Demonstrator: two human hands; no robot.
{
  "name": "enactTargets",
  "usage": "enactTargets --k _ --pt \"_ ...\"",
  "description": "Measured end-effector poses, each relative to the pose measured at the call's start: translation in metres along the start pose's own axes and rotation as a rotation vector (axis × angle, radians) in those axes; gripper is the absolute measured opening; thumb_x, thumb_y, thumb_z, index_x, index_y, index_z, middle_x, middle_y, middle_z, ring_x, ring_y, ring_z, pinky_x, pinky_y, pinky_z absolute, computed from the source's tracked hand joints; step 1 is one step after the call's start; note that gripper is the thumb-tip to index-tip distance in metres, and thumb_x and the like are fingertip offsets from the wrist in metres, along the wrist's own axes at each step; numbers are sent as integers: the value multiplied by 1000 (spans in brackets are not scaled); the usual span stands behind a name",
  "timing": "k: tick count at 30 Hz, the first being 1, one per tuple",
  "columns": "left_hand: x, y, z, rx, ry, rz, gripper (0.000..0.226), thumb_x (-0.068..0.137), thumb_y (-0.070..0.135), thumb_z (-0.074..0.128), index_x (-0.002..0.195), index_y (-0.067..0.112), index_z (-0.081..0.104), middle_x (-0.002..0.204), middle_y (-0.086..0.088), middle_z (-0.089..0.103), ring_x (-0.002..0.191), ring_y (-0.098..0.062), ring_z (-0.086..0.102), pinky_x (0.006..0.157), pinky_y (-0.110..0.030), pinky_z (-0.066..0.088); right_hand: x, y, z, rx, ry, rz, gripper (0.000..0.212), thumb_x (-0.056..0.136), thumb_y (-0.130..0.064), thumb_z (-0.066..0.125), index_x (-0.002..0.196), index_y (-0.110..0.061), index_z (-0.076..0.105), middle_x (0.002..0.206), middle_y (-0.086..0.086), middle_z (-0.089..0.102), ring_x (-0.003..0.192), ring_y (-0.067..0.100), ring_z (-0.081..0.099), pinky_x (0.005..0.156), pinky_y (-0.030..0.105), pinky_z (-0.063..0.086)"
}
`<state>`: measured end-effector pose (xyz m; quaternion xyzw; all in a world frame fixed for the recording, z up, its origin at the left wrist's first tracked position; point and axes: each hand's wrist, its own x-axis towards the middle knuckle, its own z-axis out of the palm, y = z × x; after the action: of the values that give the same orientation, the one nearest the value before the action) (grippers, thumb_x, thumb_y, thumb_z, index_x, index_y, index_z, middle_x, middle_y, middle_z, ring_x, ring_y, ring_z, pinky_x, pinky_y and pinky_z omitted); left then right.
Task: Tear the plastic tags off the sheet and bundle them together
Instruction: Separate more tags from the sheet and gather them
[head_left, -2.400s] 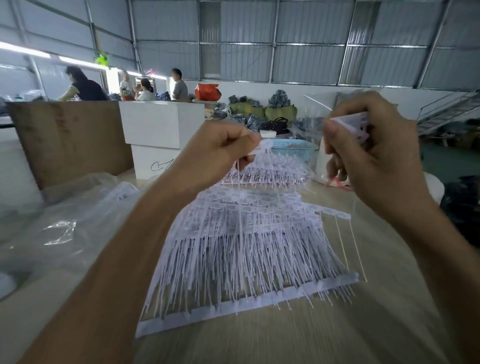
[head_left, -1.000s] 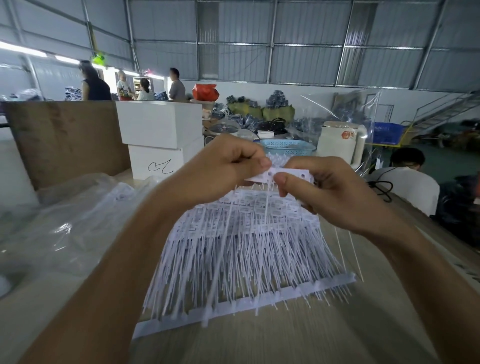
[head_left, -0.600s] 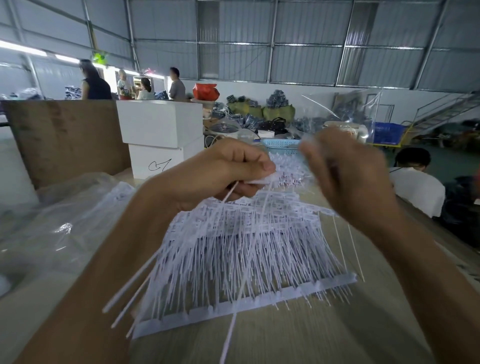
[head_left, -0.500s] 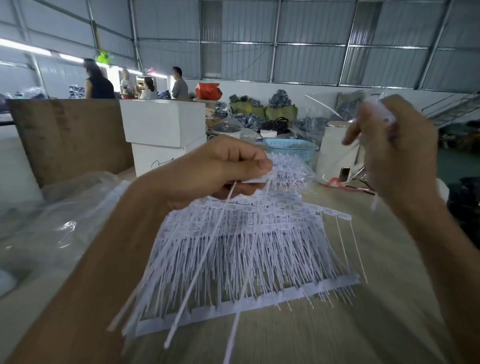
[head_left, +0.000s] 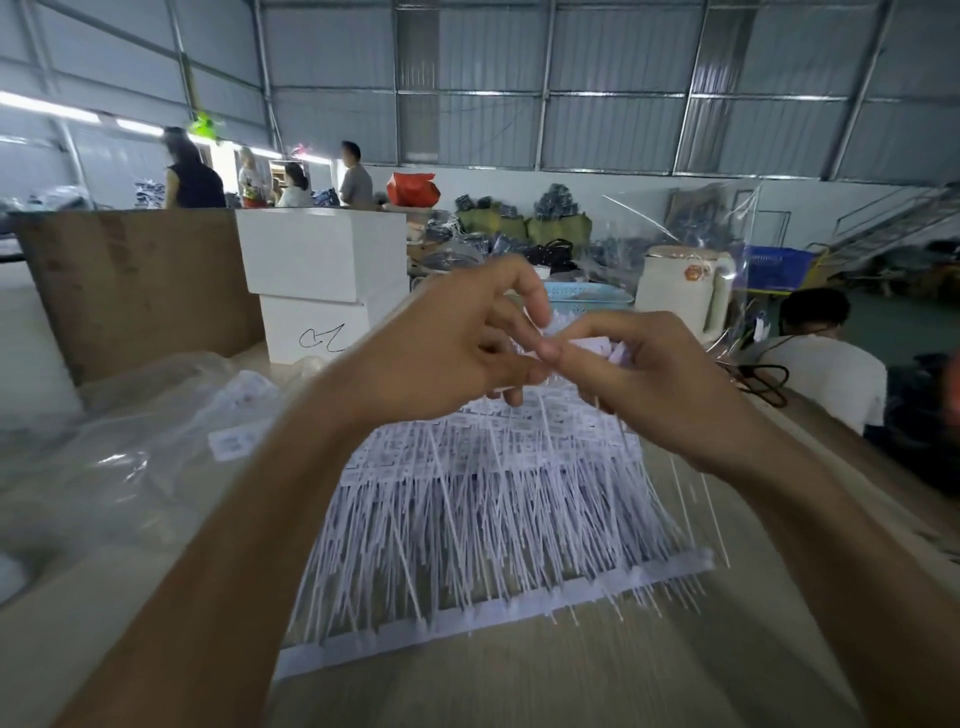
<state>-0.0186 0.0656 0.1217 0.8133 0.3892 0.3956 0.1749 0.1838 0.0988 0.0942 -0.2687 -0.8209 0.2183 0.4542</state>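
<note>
Head view.

Left hand (head_left: 447, 343): raised above the counter (head_left: 571, 675), fingers curled, thumb and forefinger pinching the white tag heads at the top of the sheet.

Right hand (head_left: 649, 384): meets the left at the middle of the view, fingers (head_left: 576, 338) curled and pinching a small bunch of torn tags (head_left: 597, 347); thin tails hang below the palm. The exact grip is blurred.

Sheet of tags (head_left: 493, 499): white plastic, lying on the wooden counter directly under both hands. Rows of printed heads sit at the far end, long thin tails run toward the viewer, and a flat white strip (head_left: 467, 623) closes the near edge. Both forearms cross in front of its upper corners and hide part of the far rows.

Clear plastic bags (head_left: 130, 457): crumpled on the counter to the left of the sheet, with a few loose labels inside.

Cardboard panel (head_left: 130, 280): upright, far left, behind the bags.

Two white boxes (head_left: 322, 280): stacked, beside the cardboard, the lower one marked with a black scribble.

Light blue basket (head_left: 587, 296): behind the hands, partly hidden by them.

Cream jug (head_left: 685, 291): right of the basket, behind a clear plastic sheet.

Seated person in white shirt (head_left: 821, 364): at the right edge of the counter.

Standing people (head_left: 270, 176): far left background, near a red bag (head_left: 413, 188) and piled dark bundles.
</note>
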Motion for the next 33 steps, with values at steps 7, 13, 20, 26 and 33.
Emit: enactTargets --k 7,13,20,26,33 --pt "5 3 17 244 197 107 25 84 24 81 93 24 58 97 21 72 87 8 69 77 -31 59 6 7 -16 123 113 80 27 98 -25 65 78 -6 64 50 -7 51 42 6 38 41 20 29" --pt "9 -3 27 453 359 74 26 84 51 74 99 34 62 92 16 72 76 -13 68 71 -38 57 5 16 -17 289 206 128 28 99 -30 63 89 -5 69 49 -6 43 43 11 29 46 28 20" --pt "9 -7 18 521 206 15 21 99 41 58 80 31 63 70 13 61 72 -15 58 71 -38 51 4 15 -11 203 95 110 28 96 -32 67 78 -11 63 51 -2 48 42 11 35 41 22 26" --pt "7 -8 12 170 94 51 36 103 19 55 67 23 53 59 1 53 57 -20 51 62 -33 43 -2 13 -15 301 -137 130 25 91 -34 67 79 -13 68 50 -1 43 42 15 31 45 21 24" --pt "4 -19 9 -356 59 -4 27 94 11 57 67 6 58 54 2 46 45 -7 40 48 -19 33 -4 -7 -4 -331 45 -347 25 100 -26 62 83 -8 68 58 -6 53 47 13 52 49 31 42"
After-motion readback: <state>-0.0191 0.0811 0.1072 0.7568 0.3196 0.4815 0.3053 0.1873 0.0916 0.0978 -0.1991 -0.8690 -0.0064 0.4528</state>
